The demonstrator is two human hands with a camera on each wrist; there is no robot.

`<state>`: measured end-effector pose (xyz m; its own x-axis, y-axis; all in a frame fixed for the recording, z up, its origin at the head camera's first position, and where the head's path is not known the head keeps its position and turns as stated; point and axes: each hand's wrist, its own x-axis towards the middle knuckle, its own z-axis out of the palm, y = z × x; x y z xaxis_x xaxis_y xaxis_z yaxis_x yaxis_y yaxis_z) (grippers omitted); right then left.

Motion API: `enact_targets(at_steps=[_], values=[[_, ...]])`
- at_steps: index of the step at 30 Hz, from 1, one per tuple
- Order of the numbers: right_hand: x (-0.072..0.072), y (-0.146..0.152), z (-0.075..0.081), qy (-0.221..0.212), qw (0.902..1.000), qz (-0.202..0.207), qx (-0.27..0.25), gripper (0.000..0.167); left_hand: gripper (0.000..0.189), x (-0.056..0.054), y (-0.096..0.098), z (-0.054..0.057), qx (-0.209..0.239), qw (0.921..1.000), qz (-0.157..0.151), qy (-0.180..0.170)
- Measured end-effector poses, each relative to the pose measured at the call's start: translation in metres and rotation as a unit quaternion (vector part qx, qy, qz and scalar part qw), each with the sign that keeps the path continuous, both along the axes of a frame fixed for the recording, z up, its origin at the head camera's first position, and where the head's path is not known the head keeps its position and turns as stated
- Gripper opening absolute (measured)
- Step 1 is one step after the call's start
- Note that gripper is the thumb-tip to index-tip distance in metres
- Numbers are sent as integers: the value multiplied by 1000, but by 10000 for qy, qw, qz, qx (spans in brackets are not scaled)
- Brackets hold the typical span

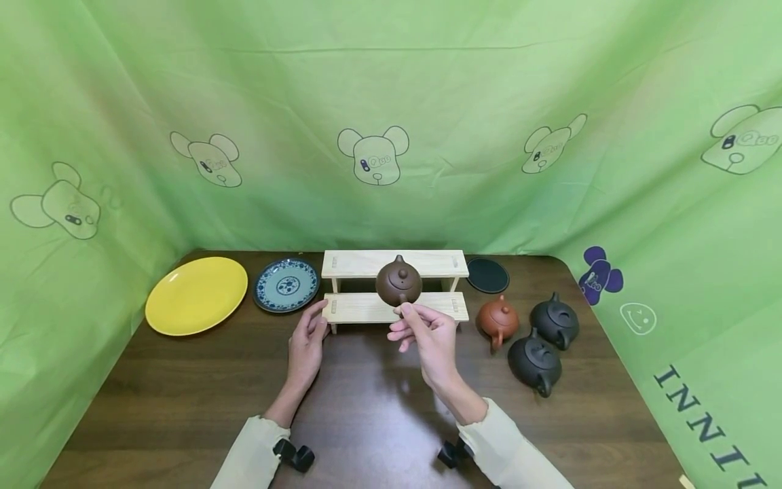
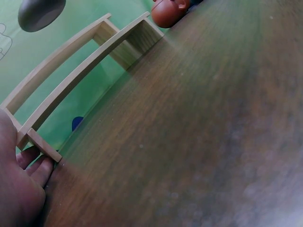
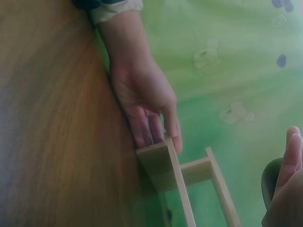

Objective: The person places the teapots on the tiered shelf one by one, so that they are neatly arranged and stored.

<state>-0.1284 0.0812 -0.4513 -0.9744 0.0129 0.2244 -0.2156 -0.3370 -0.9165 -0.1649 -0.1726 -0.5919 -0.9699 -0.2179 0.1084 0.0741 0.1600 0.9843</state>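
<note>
A dark brown teapot point(image 1: 398, 280) hangs above the two-tier wooden stand point(image 1: 354, 309), its spout pointing away from me. My right hand point(image 1: 434, 343) pinches its handle between thumb and fingers. The pot's underside point(image 2: 41, 14) shows well above the stand in the left wrist view. At the lower tier's left end, my left hand point(image 1: 307, 346) holds the corner. In the right wrist view, its thumb point(image 3: 171, 124) lies over the board while the other fingers sit against the end leg.
A reddish teapot point(image 1: 497, 319) and two black teapots point(image 1: 554, 320) point(image 1: 534, 363) stand right of the stand. Behind them lies a dark round coaster point(image 1: 487, 275). A blue patterned plate point(image 1: 275, 299) and a yellow plate point(image 1: 195, 295) lie to the left. Green cloth point(image 1: 379, 81) encloses the table.
</note>
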Motion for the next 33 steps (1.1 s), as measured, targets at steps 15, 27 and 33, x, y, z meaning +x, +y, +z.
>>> enact_targets(at_steps=[15, 27, 33], values=[[-28, -25, 8, -18, 10000, -82, 21, 34, 35, -1, 3, 7, -39, 9999, 89, 120], [-45, -47, -1, -240, 9996, -156, -65, 33, 38, 2, 2, 4, 58, 9999, -11, -93], [-52, -58, -4, -375, 9990, -194, -146, 31, 35, 0, 1, 2, 130, 9999, -31, -62]])
